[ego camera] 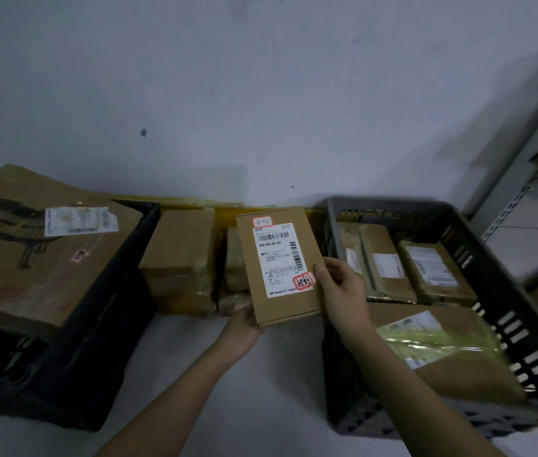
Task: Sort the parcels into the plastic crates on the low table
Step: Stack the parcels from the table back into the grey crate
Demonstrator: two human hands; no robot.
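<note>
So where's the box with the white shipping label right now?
Centre of the head view: held up in both hands, left hand under it, right hand at its right edge, between the black crate and the grey crate.

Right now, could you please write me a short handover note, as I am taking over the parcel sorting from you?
Left hand: supports the flat cardboard parcel from below at its near left corner.
Right hand: grips its right edge, thumb on the label side.
The parcel is held upright in the air, between the two crates.
Left black crate: one large brown box sits on top.
Right grey crate: several labelled parcels are already inside.
Between them, stacked boxes stand against the wall.
Left to do: read the label, then place this parcel.
</note>
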